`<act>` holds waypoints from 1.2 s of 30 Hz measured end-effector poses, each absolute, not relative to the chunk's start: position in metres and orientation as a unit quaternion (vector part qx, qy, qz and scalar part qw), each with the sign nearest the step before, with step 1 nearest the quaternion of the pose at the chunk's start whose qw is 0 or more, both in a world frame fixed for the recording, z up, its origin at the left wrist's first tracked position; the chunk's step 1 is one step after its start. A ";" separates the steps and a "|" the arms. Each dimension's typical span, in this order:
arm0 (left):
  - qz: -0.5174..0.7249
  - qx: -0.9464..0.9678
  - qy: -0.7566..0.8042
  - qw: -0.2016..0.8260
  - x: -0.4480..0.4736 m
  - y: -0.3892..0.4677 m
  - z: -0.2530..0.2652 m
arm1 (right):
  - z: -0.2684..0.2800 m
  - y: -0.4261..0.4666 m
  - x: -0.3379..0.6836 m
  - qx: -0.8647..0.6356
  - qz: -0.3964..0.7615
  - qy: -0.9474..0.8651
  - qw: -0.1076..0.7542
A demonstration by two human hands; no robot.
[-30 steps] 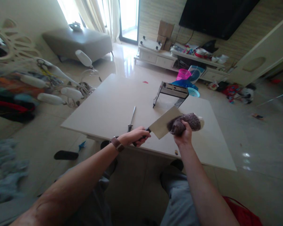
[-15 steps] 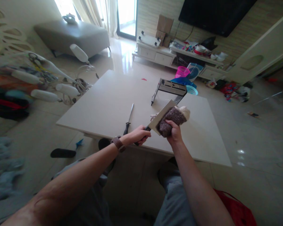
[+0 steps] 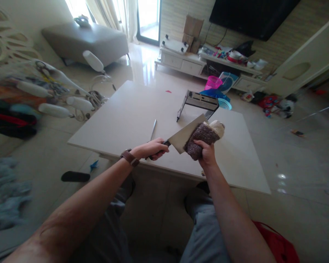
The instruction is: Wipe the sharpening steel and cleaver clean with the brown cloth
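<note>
My left hand (image 3: pixel 153 149) is closed round the dark handle of a cleaver (image 3: pixel 183 137), its broad blade slanting up to the right over the table. In my right hand (image 3: pixel 208 153) is a folded brown and cream cloth (image 3: pixel 202 138), pressed near or against the blade's right part. Whether the cloth wraps the blade's edge I cannot tell. A honing steel (image 3: pixel 154 129) lies on the white table (image 3: pixel 112 120), its handle mostly hidden behind my left hand. Just beyond the blade stands a dark-framed, metal-topped stand (image 3: pixel 202 99).
A small red piece (image 3: pixel 168 91) lies near the table's far edge. Past that edge are a pink basket (image 3: pixel 213 82) and a light blue basket (image 3: pixel 224 104). To the left, a lamp with white shades (image 3: pixel 93 61) stands close to the table. A red bag (image 3: pixel 276 241) rests at lower right.
My left hand and the cleaver have shifted left, so more of the blade shows left of the cloth and the honing steel's handle is now covered. The right hand stays nearly in place.
</note>
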State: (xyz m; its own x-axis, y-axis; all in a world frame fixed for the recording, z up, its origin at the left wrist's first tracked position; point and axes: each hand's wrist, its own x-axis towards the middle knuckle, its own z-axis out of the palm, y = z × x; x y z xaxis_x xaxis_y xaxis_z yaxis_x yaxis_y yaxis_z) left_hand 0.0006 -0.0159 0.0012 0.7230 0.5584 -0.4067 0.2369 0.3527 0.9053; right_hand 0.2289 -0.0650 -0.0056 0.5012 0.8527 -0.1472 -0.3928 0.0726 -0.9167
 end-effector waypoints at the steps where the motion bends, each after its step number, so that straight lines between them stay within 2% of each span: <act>1: 0.111 0.556 0.354 0.744 0.000 -0.016 0.002 | -0.005 -0.065 0.232 -0.509 0.439 -0.221 0.707; 5: 0.112 0.553 0.348 0.748 0.004 -0.022 -0.001 | -0.007 -0.062 0.242 -0.485 0.420 -0.184 0.744; 13: 0.062 0.552 0.355 0.751 0.016 -0.034 -0.002 | -0.022 -0.059 0.239 -0.467 0.512 -0.149 0.706; 29: -0.062 0.526 0.342 0.776 -0.008 -0.017 0.004 | -0.025 -0.061 0.270 -0.485 0.488 -0.147 0.710; 36: -0.073 0.534 0.343 0.769 -0.008 -0.014 0.001 | -0.034 -0.055 0.273 -0.502 0.436 -0.143 0.733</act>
